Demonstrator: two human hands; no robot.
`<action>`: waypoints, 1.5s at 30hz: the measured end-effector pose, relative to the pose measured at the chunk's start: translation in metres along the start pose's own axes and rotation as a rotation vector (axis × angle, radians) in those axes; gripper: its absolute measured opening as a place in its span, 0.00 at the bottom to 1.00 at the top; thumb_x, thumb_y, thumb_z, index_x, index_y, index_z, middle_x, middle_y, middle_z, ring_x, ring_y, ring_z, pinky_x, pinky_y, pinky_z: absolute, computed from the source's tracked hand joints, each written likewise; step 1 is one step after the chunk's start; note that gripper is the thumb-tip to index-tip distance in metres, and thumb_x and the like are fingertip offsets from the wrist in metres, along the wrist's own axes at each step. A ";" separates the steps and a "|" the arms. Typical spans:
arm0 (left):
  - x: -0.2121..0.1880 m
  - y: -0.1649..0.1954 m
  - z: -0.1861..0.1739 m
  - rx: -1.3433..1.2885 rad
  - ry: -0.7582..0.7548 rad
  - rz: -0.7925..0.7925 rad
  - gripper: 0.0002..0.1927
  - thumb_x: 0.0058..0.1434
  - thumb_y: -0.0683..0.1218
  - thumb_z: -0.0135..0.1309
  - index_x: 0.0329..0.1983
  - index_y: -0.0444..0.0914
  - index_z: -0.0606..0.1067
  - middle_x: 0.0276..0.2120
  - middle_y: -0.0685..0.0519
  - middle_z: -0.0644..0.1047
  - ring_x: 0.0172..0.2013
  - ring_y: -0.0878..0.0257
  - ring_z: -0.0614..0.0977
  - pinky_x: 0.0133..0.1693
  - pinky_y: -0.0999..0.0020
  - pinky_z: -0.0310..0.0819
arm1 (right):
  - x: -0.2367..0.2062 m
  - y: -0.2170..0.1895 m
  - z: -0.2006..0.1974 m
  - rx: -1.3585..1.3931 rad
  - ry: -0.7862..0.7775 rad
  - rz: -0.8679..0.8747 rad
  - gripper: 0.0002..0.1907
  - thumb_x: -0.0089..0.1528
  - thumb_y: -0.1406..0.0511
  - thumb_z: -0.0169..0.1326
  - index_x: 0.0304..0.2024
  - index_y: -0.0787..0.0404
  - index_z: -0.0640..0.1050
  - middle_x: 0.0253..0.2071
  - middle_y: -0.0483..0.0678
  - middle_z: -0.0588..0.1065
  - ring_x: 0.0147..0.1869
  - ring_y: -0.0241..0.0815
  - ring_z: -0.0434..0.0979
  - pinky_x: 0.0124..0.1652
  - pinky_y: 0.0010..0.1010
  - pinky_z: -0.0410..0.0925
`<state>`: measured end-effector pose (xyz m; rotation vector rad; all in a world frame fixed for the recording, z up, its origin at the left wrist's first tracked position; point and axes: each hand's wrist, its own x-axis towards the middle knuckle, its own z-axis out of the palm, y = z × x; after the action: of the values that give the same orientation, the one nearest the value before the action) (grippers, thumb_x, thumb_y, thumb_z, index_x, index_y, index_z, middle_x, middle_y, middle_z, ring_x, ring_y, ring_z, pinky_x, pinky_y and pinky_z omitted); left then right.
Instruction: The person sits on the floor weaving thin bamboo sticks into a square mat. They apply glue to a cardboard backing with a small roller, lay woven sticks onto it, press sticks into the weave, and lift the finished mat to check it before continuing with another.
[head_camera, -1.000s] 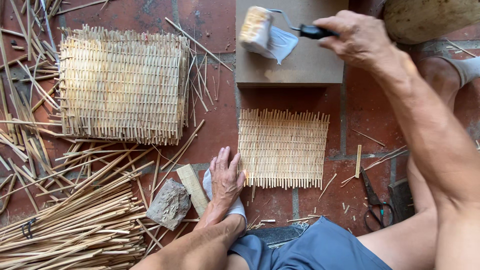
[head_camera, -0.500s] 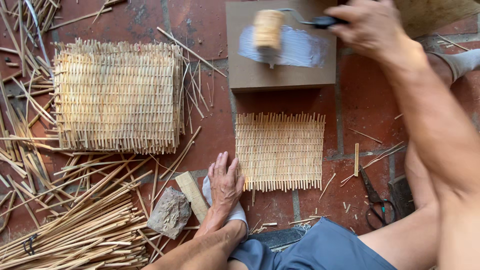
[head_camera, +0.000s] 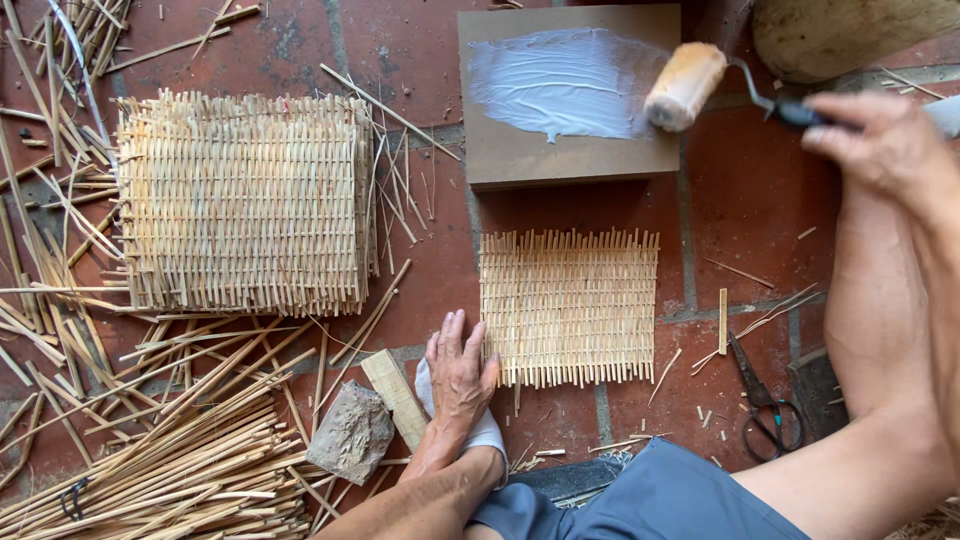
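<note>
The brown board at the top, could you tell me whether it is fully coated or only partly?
Partly coated. A wet white patch covers the upper part of the brown board; its lower strip and left edge are bare. The roller rests at the patch's right end.

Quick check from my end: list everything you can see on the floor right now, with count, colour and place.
Board: one, brown, top centre, smeared with white paste.
Paint roller: one, tan sleeve, dark handle, on the board's right edge.
Small woven mat: one, pale straw, centre, below the board.
Stack of woven mats: one stack, straw, upper left.
Loose cane strips: many, straw, left side and bottom left.
Stone: one, grey, bottom centre-left.
Wood block: one, pale, beside the stone.
Scissors: one pair, dark, lower right.
Floor tiles: red.
Left hand: flat on a white cloth, beside the small mat.
Right hand: fingers around the roller handle, upper right.
</note>
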<state>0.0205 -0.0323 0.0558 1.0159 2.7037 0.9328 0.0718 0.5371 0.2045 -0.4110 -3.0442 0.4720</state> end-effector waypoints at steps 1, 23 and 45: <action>0.000 0.000 0.000 -0.002 -0.007 -0.012 0.32 0.53 0.47 0.63 0.62 0.37 0.72 0.66 0.36 0.66 0.67 0.43 0.66 0.65 0.46 0.53 | -0.019 -0.007 0.009 0.092 0.014 0.056 0.18 0.68 0.61 0.63 0.59 0.57 0.80 0.43 0.54 0.78 0.44 0.49 0.79 0.45 0.36 0.71; -0.001 -0.002 0.006 0.018 -0.036 -0.026 0.32 0.53 0.47 0.63 0.63 0.38 0.71 0.66 0.37 0.65 0.69 0.44 0.64 0.66 0.46 0.51 | -0.013 -0.006 -0.002 -0.280 -0.016 -0.083 0.17 0.65 0.57 0.64 0.56 0.50 0.82 0.35 0.47 0.75 0.37 0.45 0.77 0.36 0.35 0.71; -0.001 0.000 0.007 0.053 -0.031 0.004 0.32 0.53 0.46 0.63 0.62 0.37 0.71 0.65 0.36 0.66 0.67 0.44 0.66 0.65 0.44 0.52 | -0.081 -0.119 0.059 0.068 0.187 0.220 0.16 0.64 0.57 0.59 0.50 0.57 0.83 0.34 0.54 0.78 0.34 0.53 0.79 0.36 0.45 0.72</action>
<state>0.0237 -0.0295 0.0500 1.0375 2.7159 0.8432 0.1148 0.3888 0.1845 -0.7461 -2.8076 0.5127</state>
